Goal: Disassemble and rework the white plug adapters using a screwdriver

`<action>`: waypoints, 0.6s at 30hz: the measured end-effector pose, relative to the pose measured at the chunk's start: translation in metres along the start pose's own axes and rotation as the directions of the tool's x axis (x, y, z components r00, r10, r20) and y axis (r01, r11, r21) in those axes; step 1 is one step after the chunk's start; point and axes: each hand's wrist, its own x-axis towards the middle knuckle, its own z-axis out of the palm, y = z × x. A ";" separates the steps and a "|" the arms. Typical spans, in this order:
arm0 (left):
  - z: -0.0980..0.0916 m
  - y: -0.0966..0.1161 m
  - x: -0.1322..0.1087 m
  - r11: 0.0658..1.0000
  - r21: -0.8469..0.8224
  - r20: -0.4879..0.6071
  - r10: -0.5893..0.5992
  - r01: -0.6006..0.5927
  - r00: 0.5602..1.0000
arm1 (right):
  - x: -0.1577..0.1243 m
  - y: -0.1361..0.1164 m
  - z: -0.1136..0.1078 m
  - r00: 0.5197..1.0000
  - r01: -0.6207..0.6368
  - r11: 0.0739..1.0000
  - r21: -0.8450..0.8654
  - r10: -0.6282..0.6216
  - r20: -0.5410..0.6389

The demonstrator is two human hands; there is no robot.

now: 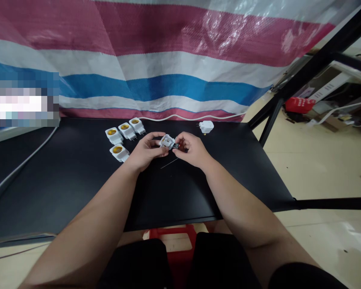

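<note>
Over the middle of the black table (78,180), my left hand (146,151) is closed on a white plug-in lamp socket (167,141). My right hand (191,149) pinches a small dark part (176,145) against the socket's right side. Several more white sockets with yellow centres (123,134) lie in a cluster just left of my hands. One further white plug piece (206,127) lies apart at the back, right of my hands. A thin dark pin or wire (169,163) lies on the table under my hands.
A striped red, white and blue tarp (168,60) hangs behind the table. A white cable (174,117) runs along its back edge and a grey cable (18,168) crosses the left side. A black metal frame (313,64) and floor clutter stand at right. A red stool (176,245) sits under the table's front edge.
</note>
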 end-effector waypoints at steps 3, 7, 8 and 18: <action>0.001 0.000 0.000 1.000 -0.007 -0.002 0.008 -0.008 1.000 | -0.001 -0.003 0.004 0.997 -0.074 0.993 0.090 0.072 0.023; 0.002 0.000 0.000 1.000 -0.024 0.016 -0.002 0.003 1.000 | 0.000 -0.001 0.009 0.991 -0.133 0.989 0.071 0.134 -0.022; 0.002 0.000 -0.001 1.000 -0.027 0.022 -0.002 0.003 1.000 | 0.000 0.001 0.010 0.990 -0.139 0.988 0.064 0.141 -0.028; 0.004 -0.007 0.000 0.988 0.065 0.036 0.141 -0.143 0.989 | 0.001 -0.001 0.007 0.983 0.024 0.971 -0.236 -0.066 -0.171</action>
